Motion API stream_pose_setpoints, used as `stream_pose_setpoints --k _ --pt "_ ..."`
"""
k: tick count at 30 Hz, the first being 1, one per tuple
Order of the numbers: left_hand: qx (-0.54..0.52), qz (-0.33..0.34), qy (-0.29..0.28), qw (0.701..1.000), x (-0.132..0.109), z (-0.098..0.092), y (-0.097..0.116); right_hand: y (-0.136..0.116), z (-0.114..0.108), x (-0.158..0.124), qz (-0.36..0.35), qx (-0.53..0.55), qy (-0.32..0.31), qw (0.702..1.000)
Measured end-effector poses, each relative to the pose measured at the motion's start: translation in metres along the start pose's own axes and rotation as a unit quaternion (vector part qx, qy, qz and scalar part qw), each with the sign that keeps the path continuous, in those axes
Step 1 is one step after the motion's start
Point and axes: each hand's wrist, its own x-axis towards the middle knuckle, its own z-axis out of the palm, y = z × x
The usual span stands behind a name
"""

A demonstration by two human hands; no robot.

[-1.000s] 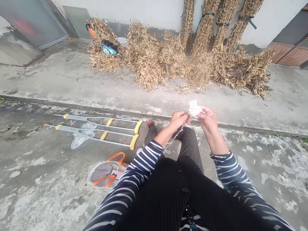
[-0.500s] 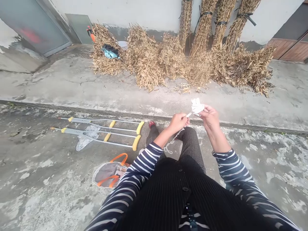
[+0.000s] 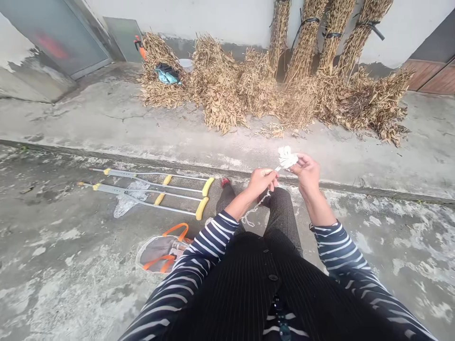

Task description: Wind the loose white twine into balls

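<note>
A small white bundle of cord point(image 3: 287, 157) sits between my hands, above my knees. My right hand point(image 3: 306, 173) pinches the bundle from the right with its fingers curled. My left hand point(image 3: 262, 183) holds a short taut strand point(image 3: 277, 168) running from the bundle. Below that hand, a loose white cord point(image 3: 254, 211) hangs down over my lap. My striped sleeves point(image 3: 216, 241) and dark trousers point(image 3: 282, 210) lie beneath my arms.
A pair of crutches with yellow grips point(image 3: 152, 192) lies on the concrete to my left, beside a clear bag with orange handles point(image 3: 161, 253). A raised concrete step point(image 3: 227, 170) runs ahead, with dried plant bundles point(image 3: 220, 90) piled against the wall beyond.
The whole view has shifted slightly, so the crutches and bag appear further right. My hands stay close together, and the white bundle sits slightly further left than before.
</note>
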Motion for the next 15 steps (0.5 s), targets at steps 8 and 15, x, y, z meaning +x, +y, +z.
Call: stream_pose_setpoints --k 8,15 --pt "0.09 -0.009 0.056 0.994 0.008 0.0 -0.01 0.005 0.008 -0.013 0.039 0.025 -0.01 0.999" --pt "0.176 0.047 0.098 0.978 0.009 -0.004 -0.009 0.001 0.013 -0.014 0.068 0.045 -0.005 0.997"
